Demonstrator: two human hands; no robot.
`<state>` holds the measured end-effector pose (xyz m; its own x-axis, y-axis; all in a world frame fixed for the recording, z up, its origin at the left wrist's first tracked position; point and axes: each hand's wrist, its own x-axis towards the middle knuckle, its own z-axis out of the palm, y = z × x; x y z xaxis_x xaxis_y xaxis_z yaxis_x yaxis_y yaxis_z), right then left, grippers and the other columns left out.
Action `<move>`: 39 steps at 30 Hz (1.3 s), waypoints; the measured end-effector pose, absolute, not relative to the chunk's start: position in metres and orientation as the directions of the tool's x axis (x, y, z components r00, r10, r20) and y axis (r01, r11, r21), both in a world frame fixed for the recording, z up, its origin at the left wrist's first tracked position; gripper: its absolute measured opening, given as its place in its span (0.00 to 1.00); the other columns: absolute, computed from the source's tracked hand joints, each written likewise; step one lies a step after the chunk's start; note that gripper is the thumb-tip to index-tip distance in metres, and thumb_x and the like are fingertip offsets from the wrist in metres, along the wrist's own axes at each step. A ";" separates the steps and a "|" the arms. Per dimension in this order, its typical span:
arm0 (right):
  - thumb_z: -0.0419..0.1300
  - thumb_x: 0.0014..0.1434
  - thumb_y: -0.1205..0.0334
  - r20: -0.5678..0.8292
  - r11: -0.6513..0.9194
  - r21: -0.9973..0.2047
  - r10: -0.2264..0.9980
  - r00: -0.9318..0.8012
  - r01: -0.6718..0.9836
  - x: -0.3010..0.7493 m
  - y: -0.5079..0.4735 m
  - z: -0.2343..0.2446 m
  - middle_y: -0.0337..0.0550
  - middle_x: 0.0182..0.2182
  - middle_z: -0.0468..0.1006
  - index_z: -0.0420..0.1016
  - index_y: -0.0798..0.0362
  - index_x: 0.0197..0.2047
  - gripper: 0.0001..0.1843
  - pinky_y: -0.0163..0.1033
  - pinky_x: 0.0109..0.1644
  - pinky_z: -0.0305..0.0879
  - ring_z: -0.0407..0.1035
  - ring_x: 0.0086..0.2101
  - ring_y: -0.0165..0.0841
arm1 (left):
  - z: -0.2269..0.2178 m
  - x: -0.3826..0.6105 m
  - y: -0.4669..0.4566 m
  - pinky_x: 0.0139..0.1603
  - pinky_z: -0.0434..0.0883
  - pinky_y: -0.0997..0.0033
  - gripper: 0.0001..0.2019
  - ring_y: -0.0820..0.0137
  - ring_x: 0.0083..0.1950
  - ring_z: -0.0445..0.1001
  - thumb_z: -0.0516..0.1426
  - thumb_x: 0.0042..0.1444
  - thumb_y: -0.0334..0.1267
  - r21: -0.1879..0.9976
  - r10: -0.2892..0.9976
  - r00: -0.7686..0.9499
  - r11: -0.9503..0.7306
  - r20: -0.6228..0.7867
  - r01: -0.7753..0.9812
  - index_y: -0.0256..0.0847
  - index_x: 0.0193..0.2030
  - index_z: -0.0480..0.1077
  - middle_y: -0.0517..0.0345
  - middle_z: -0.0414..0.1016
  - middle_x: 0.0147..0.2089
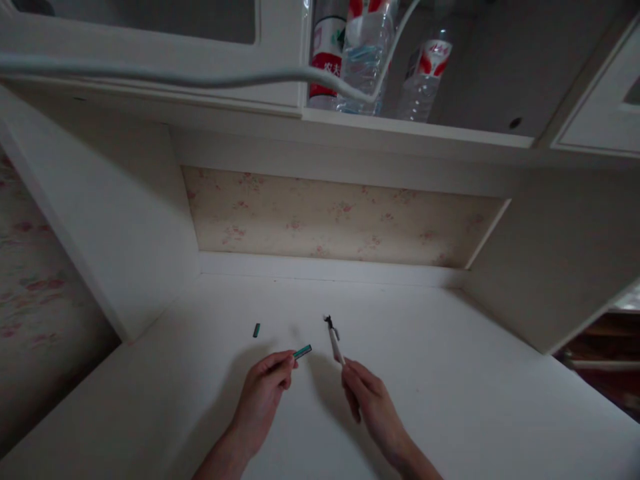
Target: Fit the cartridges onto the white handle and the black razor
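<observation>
Neatly, the left hand [263, 392] pinches a flat green-and-black plastic cartridge [303, 351], likely featherlight, best held endwise. The right hand [371, 401] grips a slim white-and-black plastic handle [335, 345], probably stiff.

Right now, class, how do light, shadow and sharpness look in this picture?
Head view: dim overall; soft shadows fall on the white tabletop to the left of both the left hand and the right hand; head view: no strong glare on the tabletop; head view: the teal-and-black strip and white handle are discernible, but too small for fine detail.
</observation>
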<state>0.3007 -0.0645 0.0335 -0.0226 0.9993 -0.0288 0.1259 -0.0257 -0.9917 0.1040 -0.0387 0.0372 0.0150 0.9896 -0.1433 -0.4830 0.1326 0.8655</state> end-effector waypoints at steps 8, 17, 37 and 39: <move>0.45 0.63 0.54 0.131 -0.223 -0.362 0.949 0.287 0.905 0.439 -0.021 0.028 0.50 0.43 0.75 0.74 0.53 0.51 0.23 0.35 0.39 0.64 0.72 0.35 0.35 | 0.048 0.107 -0.045 0.28 0.59 0.75 0.12 0.76 0.26 0.60 0.67 0.40 0.39 0.877 0.989 0.037 0.145 -0.144 -0.459 0.36 0.32 0.79 0.56 0.73 0.28; 0.47 0.61 0.57 0.028 -0.413 -0.204 0.904 0.427 0.887 0.485 0.011 0.017 0.58 0.36 0.79 0.80 0.56 0.37 0.21 0.39 0.35 0.64 0.74 0.38 0.44 | 0.042 0.106 -0.042 0.28 0.59 0.75 0.12 0.77 0.26 0.60 0.66 0.41 0.39 0.891 0.990 0.041 0.139 -0.135 -0.432 0.37 0.34 0.79 0.57 0.73 0.27; 0.47 0.65 0.55 0.263 0.181 -0.419 0.962 -0.071 0.890 0.381 -0.028 0.068 0.47 0.45 0.75 0.73 0.50 0.51 0.19 0.36 0.42 0.68 0.72 0.36 0.33 | 0.042 0.110 -0.044 0.27 0.57 0.74 0.11 0.76 0.25 0.60 0.64 0.44 0.40 0.943 0.988 0.109 0.137 -0.109 -0.302 0.36 0.34 0.78 0.55 0.74 0.29; 0.50 0.64 0.56 0.346 0.426 -0.440 0.893 -0.288 0.791 0.349 -0.043 0.079 0.48 0.47 0.74 0.72 0.49 0.52 0.17 0.40 0.47 0.67 0.70 0.42 0.36 | 0.038 0.110 -0.044 0.27 0.57 0.74 0.11 0.75 0.25 0.61 0.63 0.46 0.41 0.960 0.989 0.128 0.112 -0.081 -0.258 0.35 0.35 0.78 0.54 0.74 0.29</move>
<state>0.3491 -0.0428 0.0790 -0.2882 0.8929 0.3458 0.7905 0.4257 -0.4403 0.1103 -0.0438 0.0379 0.1277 0.9885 -0.0806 -0.2580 0.1115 0.9597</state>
